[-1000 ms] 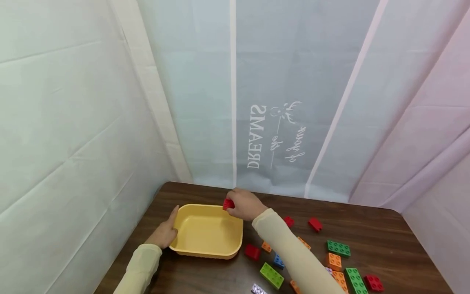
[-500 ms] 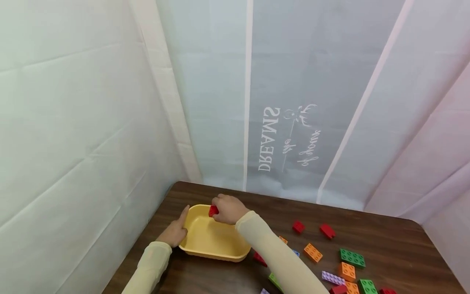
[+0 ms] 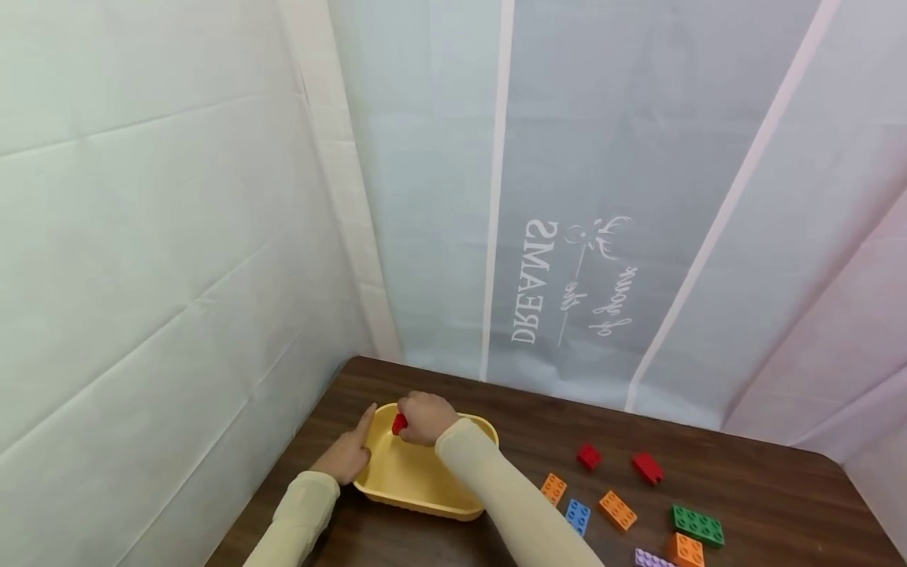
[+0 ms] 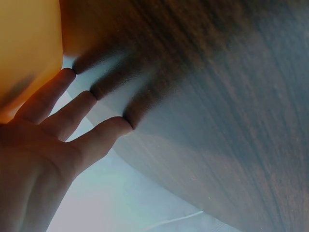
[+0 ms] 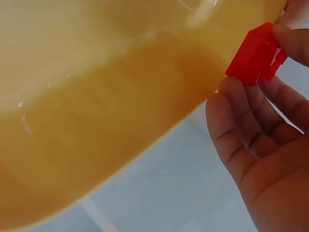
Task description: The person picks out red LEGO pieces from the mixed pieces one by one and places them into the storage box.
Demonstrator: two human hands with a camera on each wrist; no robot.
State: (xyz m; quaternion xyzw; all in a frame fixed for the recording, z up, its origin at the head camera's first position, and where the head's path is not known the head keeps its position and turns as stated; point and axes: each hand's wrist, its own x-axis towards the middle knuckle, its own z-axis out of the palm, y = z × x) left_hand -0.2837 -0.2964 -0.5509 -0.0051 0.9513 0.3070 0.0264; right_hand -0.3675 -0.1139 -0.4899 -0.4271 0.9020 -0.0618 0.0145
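A person's right hand (image 3: 428, 419) pinches a small red studded plastic brick (image 5: 253, 55) over a shallow yellow plastic tray with rounded corners (image 3: 418, 506). Taking the tray as the dial in the head view, the brick sits toward 11 o'clock, inside the rim's outline; whether it touches the tray cannot be told. Thumb and fingertips close only to the brick's own width, studs facing the hand, a hold that probably keeps the piece easy to turn or release.

At 9 o'clock, the left hand (image 3: 345, 457) lies against the tray, its index finger stretched along the edge, seemingly to steady it. In the left wrist view, three fingers spread nearly straight, tips on the dark brown wood-grain table (image 3: 779, 488), no brick among them.

Near 3 o'clock lie a square red brick (image 3: 589, 457) and a longer red brick (image 3: 648, 468). Between 3 and 4 are a blue rectangular brick (image 3: 577, 516), a long dark-green brick (image 3: 697, 525), several orange ones and a lilac piece cut off by the frame. The cream right sleeve (image 3: 520, 504) crosses from 4 o'clock, hiding part of the tray floor and whatever lies beneath it.
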